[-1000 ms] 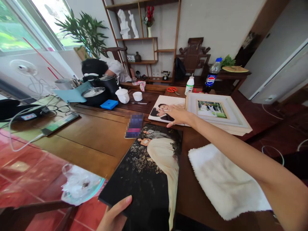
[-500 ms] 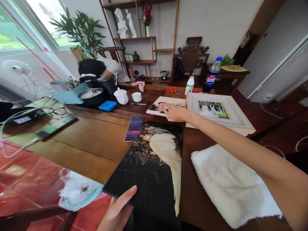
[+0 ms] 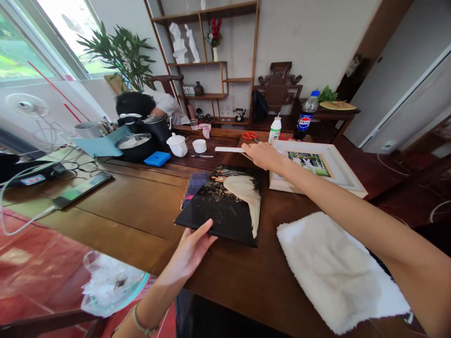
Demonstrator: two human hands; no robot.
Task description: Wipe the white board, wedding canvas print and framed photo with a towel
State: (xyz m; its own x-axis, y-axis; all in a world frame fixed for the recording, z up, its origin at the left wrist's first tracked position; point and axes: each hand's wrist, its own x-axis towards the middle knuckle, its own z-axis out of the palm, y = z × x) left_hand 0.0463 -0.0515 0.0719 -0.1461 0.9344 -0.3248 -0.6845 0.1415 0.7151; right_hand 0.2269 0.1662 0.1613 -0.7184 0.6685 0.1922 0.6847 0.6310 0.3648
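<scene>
My left hand [image 3: 195, 246] grips the near edge of a dark photo panel [image 3: 225, 206], thumb on top and fingers beneath. The panel shows a figure in a long pale dress, and its far end overlaps a phone [image 3: 193, 185] with a blurred screen. Farther off, my right hand [image 3: 264, 156] is closed on the right end of a smaller white photo panel [image 3: 229, 149], which is tilted so that mostly its edge shows. Just right of that hand lies a white picture frame [image 3: 338, 164] with a photo of people inside.
A white fluffy cloth [image 3: 338, 267] lies at the right. Behind are red-handled scissors [image 3: 250, 136], a white bottle [image 3: 275, 129], a cola bottle [image 3: 306, 117] and a lidded white cup [image 3: 176, 144]. A person [image 3: 169, 108] leans over the far side. A bin [image 3: 116, 286] stands lower left.
My left hand has pushed the dark panel forward, away from me. My right hand, fingertips on the smaller panel's face before, now grips it and has tipped it up.
</scene>
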